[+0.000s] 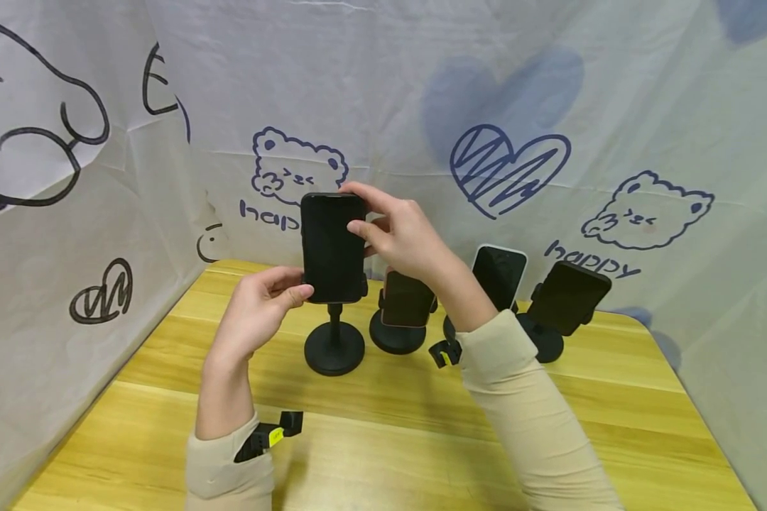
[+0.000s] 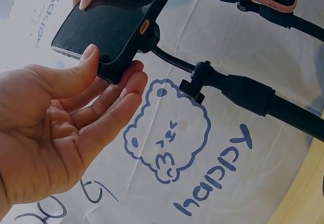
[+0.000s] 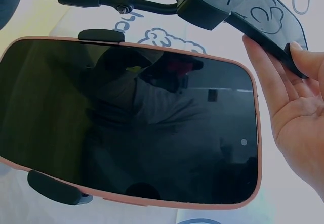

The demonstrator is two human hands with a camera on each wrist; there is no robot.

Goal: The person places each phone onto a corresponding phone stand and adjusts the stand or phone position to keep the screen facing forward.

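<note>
A black smartphone (image 1: 332, 248) sits upright in a black phone stand (image 1: 334, 351), its dark screen facing me. My left hand (image 1: 249, 312) pinches the phone's lower left corner, thumb on the front and fingers behind; the left wrist view shows this grip on the phone (image 2: 109, 24) close up. At the upper right corner, my right hand (image 1: 409, 238) pinches the phone, its thumb over the screen's edge. In the right wrist view the right hand (image 3: 304, 113) grips the phone's end beyond a pink-edged phone (image 3: 152, 123). The stand's clamp is mostly hidden behind the held phone.
Right of the held phone, a pink-edged phone (image 1: 408, 301), a white-edged phone (image 1: 500, 273) and a dark phone (image 1: 569, 298) stand in similar black holders on the wooden table (image 1: 383, 454). My right forearm passes in front of the white-edged one. A drawn-on white sheet (image 1: 390, 92) hangs behind.
</note>
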